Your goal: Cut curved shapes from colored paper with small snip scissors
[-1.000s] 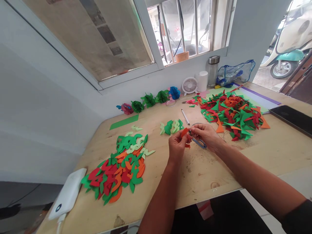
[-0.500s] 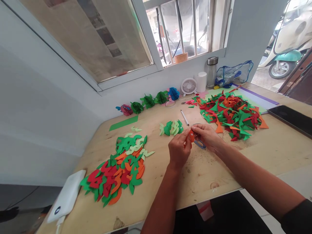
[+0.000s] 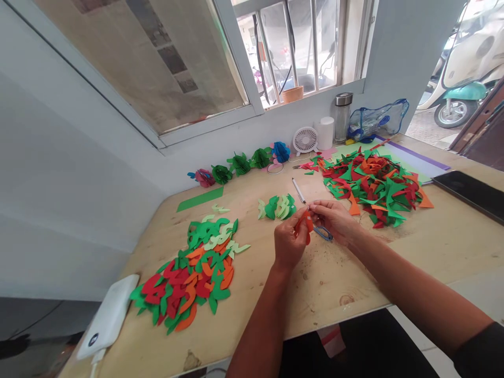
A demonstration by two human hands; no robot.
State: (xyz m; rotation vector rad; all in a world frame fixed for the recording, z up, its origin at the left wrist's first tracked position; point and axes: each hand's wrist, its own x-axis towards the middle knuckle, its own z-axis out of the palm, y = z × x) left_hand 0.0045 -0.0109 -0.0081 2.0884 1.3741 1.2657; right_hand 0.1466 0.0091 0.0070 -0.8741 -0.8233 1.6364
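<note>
My left hand (image 3: 290,239) is closed on an orange paper cut-out (image 3: 309,226), held between thumb and fingers just above the table. My right hand (image 3: 334,220) is pinched at the upper edge of the same piece; whatever lies between its fingertips is too small to make out. Under the right hand, a blue loop handle (image 3: 323,233), perhaps of scissors, rests on the wood. Just beyond the hands lies a white pen (image 3: 298,190). Left of it stands a small group of folded green paper shapes (image 3: 277,207).
Cut-outs in green, red and orange (image 3: 192,273) are heaped at left. Paper scraps (image 3: 374,184) pile up at right, near a black phone (image 3: 472,194). Along the wall stand paper ornaments (image 3: 240,163), a small fan (image 3: 305,140) and a glass bottle (image 3: 342,118). A white power bank (image 3: 108,315) lies front left.
The orange paper has turned a little in my left hand, and more of it shows below the fingers. My left hand has shifted slightly right. The right hand stays nearly in place.
</note>
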